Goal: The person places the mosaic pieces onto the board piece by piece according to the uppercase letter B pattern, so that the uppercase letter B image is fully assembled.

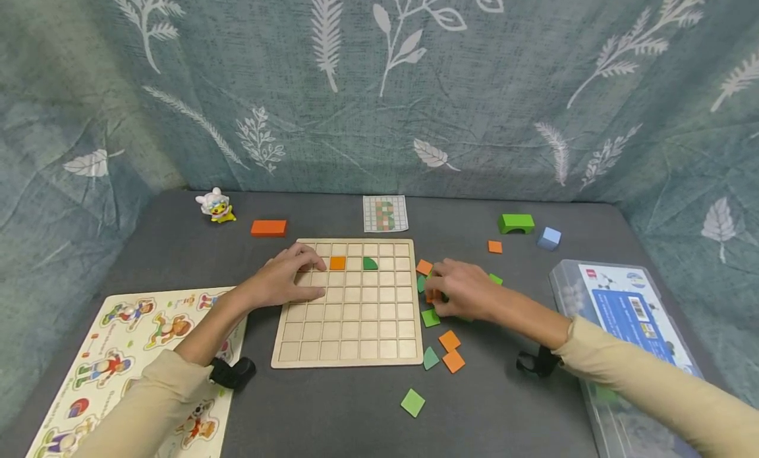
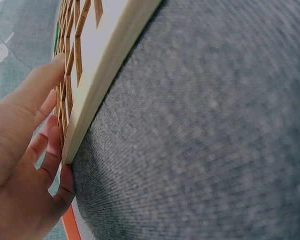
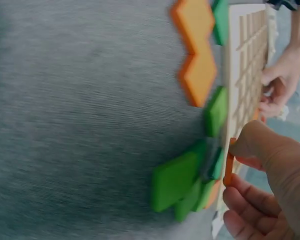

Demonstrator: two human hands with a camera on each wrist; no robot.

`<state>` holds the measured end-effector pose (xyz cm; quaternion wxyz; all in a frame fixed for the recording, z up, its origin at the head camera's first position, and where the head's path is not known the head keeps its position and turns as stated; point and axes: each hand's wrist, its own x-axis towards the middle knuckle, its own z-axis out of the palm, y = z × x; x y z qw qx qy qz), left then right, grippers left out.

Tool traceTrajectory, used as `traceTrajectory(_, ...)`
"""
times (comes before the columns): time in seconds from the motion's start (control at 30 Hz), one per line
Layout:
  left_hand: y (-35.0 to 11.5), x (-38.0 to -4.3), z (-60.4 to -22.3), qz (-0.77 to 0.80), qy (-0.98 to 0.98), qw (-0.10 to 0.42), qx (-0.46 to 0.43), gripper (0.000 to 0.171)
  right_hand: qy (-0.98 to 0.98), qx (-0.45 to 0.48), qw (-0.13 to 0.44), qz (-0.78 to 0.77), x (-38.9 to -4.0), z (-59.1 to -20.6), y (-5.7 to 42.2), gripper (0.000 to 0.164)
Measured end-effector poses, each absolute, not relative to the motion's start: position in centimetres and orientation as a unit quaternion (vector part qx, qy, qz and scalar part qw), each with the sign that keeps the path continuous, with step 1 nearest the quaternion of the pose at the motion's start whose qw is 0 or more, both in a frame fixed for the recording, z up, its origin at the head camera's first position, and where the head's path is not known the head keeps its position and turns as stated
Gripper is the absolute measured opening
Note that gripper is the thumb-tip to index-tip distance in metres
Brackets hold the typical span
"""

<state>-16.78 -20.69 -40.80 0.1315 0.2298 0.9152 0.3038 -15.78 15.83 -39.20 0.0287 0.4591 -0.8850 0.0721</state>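
Observation:
A wooden grid board lies in the middle of the table. An orange square tile and a dark green quarter-circle tile sit in its second row from the back. My left hand rests at the board's left edge, thumb and fingers spread loosely over the cells; in the left wrist view one finger touches the board's side. Beyond the right edge, my right hand pinches an orange tile between thumb and fingers, above a cluster of green tiles, partly hidden by the hand in the head view.
Loose orange tiles and a light green tile lie nearer me. A pattern card, red block, toy figure, green arch and blue cube stand behind. A picture board and plastic box flank the sides.

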Motion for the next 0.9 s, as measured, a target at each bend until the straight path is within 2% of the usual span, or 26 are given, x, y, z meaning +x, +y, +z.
traceTrajectory(0.17, -20.7, -16.7, -40.8, 0.305, 0.915, 0.13, 0.23, 0.033, -0.892, 0.44, 0.012, 0.104, -16.4, -38.6, 14.6, 0.011)
traceTrajectory(0.33, -20.6, -16.7, -40.8, 0.307, 0.914, 0.13, 0.231, 0.032, -0.875, 0.457, 0.019, 0.157, -17.5, -38.8, 12.3, 0.01)
traceTrajectory(0.67, -20.6, -16.7, -41.0, 0.304, 0.916, 0.128, 0.229, 0.034, -0.848, 0.493, 0.092, 0.173, -19.0, -41.1, 8.0, 0.005)
traceTrajectory(0.9, -20.6, -16.7, -41.1, 0.304, 0.916, 0.122, 0.231, 0.034, -0.853, 0.494, 0.073, 0.151, -19.0, -41.3, 6.9, 0.007)
